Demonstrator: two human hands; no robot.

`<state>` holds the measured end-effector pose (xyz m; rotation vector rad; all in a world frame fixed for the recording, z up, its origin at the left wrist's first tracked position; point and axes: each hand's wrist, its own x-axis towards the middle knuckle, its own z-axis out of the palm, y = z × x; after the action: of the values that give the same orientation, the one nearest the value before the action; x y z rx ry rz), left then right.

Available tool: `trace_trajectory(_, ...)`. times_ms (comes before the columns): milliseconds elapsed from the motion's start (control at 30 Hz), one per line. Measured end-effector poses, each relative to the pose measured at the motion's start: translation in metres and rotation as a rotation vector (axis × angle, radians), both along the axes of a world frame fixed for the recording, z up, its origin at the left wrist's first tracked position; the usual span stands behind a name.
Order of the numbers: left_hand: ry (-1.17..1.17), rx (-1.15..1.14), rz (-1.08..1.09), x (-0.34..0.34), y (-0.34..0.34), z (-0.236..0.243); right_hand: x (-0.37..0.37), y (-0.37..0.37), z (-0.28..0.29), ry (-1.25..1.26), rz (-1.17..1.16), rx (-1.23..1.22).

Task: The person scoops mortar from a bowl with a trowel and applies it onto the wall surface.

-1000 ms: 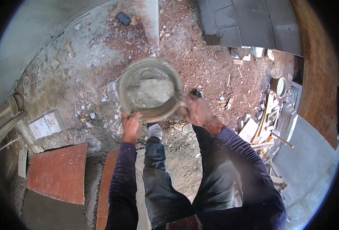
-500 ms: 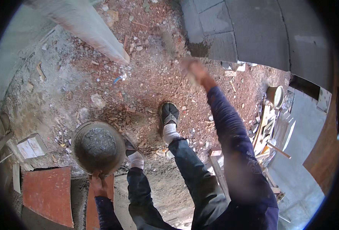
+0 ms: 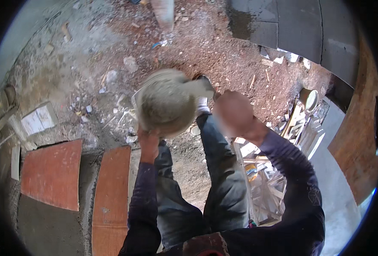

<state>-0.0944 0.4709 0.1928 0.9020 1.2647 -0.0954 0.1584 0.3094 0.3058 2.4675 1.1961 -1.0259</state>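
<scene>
My left hand [image 3: 149, 143] grips the near rim of a round basin [image 3: 188, 123], fingers closed on its edge. Grey wet mortar [image 3: 163, 100] is in the basin, which is held up in front of my legs. To its right, my right hand [image 3: 235, 113] is closed in a fist, smeared by motion. From that fist a grey trowel [image 3: 202, 88] reaches left to the basin's rim; its handle is hidden in the fingers, and its blade is blurred. One shoe [image 3: 205, 81] shows partly behind the trowel.
Grey wall panels [image 3: 300, 30] stand at the far right, with a damp patch at one corner. A small bucket [image 3: 310, 99] and scrap wood [image 3: 298, 128] lie at right. Reddish boards [image 3: 52, 173] lie at left, near a white block [image 3: 39, 119]. Rubble covers the ground.
My right hand has drawn back from near the grey panels toward the basin. My left hand has raised the basin and brought it rightward, in front of my legs. The view has shifted.
</scene>
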Motion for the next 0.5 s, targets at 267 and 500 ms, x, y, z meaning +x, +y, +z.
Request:
trace_trajectory(267,-0.306,0.415,-0.458,0.027,0.046,0.005,-0.031,0.023,-0.079,0.205,0.243,-0.083)
trace_trajectory(500,-0.271,0.078,-0.201,0.010,0.085,0.008,-0.083,0.027,-0.039,0.078,-0.187,0.655)
